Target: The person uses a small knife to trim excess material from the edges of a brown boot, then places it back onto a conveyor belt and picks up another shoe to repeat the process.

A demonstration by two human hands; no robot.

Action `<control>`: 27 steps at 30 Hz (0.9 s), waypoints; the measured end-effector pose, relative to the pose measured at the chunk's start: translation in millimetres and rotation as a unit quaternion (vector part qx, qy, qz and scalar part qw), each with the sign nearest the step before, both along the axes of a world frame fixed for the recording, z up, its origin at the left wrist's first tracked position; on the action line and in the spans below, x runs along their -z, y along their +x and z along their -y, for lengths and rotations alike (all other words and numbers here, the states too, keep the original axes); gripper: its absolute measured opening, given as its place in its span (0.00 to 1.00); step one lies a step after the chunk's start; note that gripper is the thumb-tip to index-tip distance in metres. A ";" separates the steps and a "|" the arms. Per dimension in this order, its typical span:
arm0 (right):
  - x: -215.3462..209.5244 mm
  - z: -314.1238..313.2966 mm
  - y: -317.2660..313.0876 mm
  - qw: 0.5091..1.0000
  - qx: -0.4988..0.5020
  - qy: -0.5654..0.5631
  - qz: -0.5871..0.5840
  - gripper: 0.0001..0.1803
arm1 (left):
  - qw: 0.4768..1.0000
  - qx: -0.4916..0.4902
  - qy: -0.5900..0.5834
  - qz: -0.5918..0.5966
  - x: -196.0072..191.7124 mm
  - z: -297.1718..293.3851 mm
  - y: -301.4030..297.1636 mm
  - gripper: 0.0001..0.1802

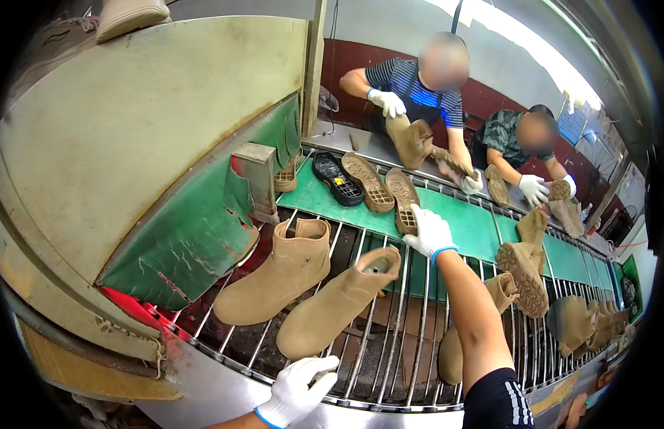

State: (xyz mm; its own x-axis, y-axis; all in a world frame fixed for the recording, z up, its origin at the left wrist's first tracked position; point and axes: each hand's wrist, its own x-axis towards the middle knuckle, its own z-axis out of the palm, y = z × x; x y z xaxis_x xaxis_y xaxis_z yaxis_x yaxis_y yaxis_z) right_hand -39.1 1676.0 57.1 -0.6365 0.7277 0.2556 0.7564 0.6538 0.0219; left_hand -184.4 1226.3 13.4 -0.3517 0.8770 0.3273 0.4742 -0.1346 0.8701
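Observation:
My right hand, in a white glove with a blue cuff, reaches across the rack and grips the near end of a tan shoe sole on the green belt. My left hand, gloved the same way, is at the rack's near edge with thumb and fingers apart, holding nothing. Just beyond it, a tan ankle boot lies with its toe toward me. Another tan boot rests to its left. Left of the gripped sole are a second tan sole and a black sole.
Metal rods form the conveyor rack. A large cream housing with a torn green flap stands left. More boots sit to the right. Across the belt, two gloved co-workers handle a boot and soles.

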 end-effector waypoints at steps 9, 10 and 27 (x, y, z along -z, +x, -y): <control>27.8 -21.3 -34.5 0.993 -0.035 0.111 0.001 0.30 | 0.999 0.017 -0.024 0.034 -6.4 -1.9 1.1 0.15; 22.9 -23.6 -42.0 0.990 -0.019 0.138 -0.019 0.29 | 0.999 0.020 -0.028 0.037 -5.8 -0.8 0.5 0.16; -41.4 40.5 26.4 0.989 -0.018 -0.112 -0.098 0.16 | 0.997 0.044 0.032 -0.051 14.8 -0.3 -9.6 0.16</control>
